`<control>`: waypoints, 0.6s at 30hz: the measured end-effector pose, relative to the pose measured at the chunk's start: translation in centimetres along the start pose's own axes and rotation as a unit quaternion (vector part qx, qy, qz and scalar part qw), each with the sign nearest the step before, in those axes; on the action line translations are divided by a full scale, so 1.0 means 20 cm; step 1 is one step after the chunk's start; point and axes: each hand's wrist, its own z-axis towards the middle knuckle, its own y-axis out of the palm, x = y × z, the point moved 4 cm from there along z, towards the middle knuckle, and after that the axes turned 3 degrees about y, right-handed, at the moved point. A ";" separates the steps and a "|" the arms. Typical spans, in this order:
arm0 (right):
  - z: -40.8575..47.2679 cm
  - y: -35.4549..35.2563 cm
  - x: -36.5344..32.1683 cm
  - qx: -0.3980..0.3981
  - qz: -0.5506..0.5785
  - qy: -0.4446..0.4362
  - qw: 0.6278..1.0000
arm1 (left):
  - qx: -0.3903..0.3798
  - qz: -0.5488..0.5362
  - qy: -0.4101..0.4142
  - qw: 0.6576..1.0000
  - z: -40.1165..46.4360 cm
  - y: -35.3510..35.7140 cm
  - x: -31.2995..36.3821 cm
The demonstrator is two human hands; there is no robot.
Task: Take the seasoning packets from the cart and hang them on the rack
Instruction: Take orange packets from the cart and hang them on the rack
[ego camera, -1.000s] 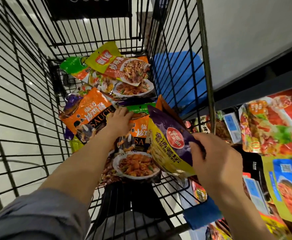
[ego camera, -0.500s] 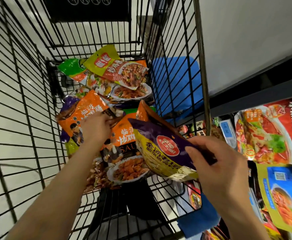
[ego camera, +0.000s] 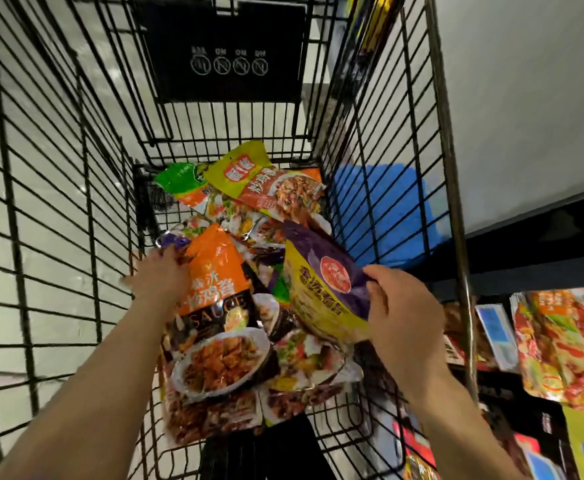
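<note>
Seen from above, a black wire cart (ego camera: 446, 140) holds a loose pile of seasoning packets (ego camera: 249, 206) on its floor — most lie toward the far end and the middle. The left hand (ego camera: 160, 275) reaches in near the cart's left wall and grips the upper left edge of an orange packet (ego camera: 219, 271) marked SAUCE, while the right hand (ego camera: 401, 313) pinches a purple and yellow packet (ego camera: 325, 285) by its right edge, tilted up near the right wall. Beyond that wall, at the right edge of view, more packets hang on the rack (ego camera: 560, 341) — details blurred.
</note>
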 end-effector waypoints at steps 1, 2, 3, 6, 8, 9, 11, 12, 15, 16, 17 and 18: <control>0.02 0.00 0.02 0.007 -0.006 0.009 1.000 | 0.002 0.015 -0.013 1.000 0.02 -0.01 0.01; 0.05 0.01 0.03 0.011 -0.015 0.014 1.000 | 0.012 0.039 -0.020 0.999 0.02 -0.03 0.03; 0.07 0.01 0.05 0.012 -0.027 0.015 0.999 | 0.027 0.065 -0.011 0.997 0.02 -0.04 0.06; 0.11 0.03 0.07 -0.004 -0.035 0.025 0.999 | 0.100 0.051 0.088 0.990 0.03 -0.05 0.14; 0.12 0.04 0.07 -0.015 -0.033 0.038 0.999 | 0.106 -0.011 0.127 0.986 0.07 -0.02 0.14; 0.12 0.04 0.07 -0.010 -0.038 0.037 0.999 | 0.085 -0.042 0.118 0.989 0.10 0.01 0.12; 0.14 0.04 0.06 0.007 -0.041 0.030 0.999 | 0.025 -0.083 0.088 0.992 0.16 0.07 0.05; 0.14 0.04 0.07 0.013 -0.037 0.030 0.999 | -0.003 -0.075 0.082 0.994 0.17 0.09 0.03; 0.16 0.05 0.07 0.008 -0.013 0.055 0.998 | 0.002 -0.059 0.087 0.994 0.19 0.10 -0.01; 0.16 0.05 0.08 0.005 -0.005 0.063 0.998 | 0.023 -0.059 0.086 0.994 0.18 0.08 -0.01; 0.17 0.05 0.08 0.002 0.001 0.067 0.998 | 0.042 -0.051 0.089 0.994 0.18 0.06 -0.01; 0.18 0.05 0.09 -0.001 0.004 0.071 0.997 | 0.051 -0.042 0.097 0.993 0.17 0.04 -0.01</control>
